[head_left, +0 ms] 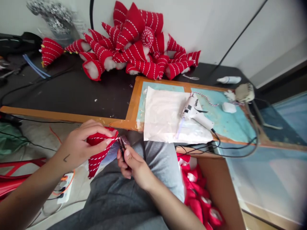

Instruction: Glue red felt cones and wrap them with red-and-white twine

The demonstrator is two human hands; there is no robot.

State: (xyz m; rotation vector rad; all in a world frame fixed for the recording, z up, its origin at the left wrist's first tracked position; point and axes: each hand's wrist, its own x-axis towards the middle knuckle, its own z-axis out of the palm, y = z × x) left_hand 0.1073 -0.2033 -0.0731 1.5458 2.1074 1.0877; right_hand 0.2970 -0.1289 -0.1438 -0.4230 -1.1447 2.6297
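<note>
My left hand (90, 140) pinches a red cloth cone (99, 158) with white dashed cord wound around it, held over my lap with its point downward. A short end of cord sticks out past my fingertips on the right. At that end are the jaws of small dark snips (122, 147), gripped in my right hand (133, 164). Whether the blades touch the cord is too small to tell. A white glue gun (196, 113) lies on a white sheet (160, 118) on the table, beyond my right hand.
Several stuffed red cones (134, 52) are heaped at the back of the table (72, 92). Striped cord (206, 97) and a white bottle (229, 80) lie to the right. Below, a cardboard box (216, 179) holds more red pieces. A power strip (65, 188) and cables are on the floor.
</note>
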